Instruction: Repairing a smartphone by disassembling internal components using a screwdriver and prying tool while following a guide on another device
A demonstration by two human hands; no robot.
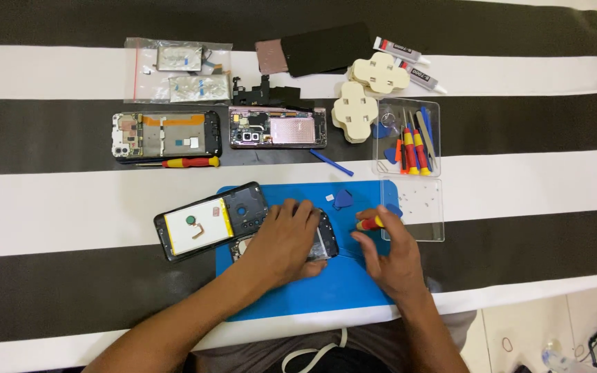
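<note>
My left hand (286, 243) lies flat over an opened phone body (325, 238) on the blue work mat (326, 287), pinning it down; most of that phone is hidden under the palm. My right hand (394, 257) holds a small red and yellow screwdriver (369, 222) by its handle, just right of the phone. A black phone back cover (212, 220) with a yellow-edged white panel lies at the mat's left edge, touching my left hand's side. A blue triangular pick (343, 199) rests on the mat above my hands.
Two more opened phones (166, 135) (278, 128) lie further back, with a red screwdriver (189, 162) and a blue pry stick (332, 163). A clear tool box (408, 138) and its lid (416, 211) sit right. Foam pads (364, 93), glue tubes (409, 65) and bagged parts (181, 69) are behind.
</note>
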